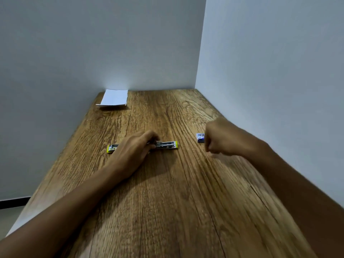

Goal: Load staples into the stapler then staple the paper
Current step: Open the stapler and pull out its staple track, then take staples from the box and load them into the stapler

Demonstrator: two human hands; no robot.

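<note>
A yellow-green stapler (167, 144) lies opened flat on the wooden table (167, 202), its metal channel facing up. My left hand (134, 149) rests on its middle and covers the hinge, fingers pressing it down. A small blue staple box (200, 137) sits to the right. My right hand (221, 138) hovers just beside the box, fingers curled in a pinch; whether it holds staples is hidden. Folded white paper (113, 97) lies at the far left corner against the wall.
White walls (260, 71) close the table at the back and along the right side. The table's left edge drops to the floor (11, 213).
</note>
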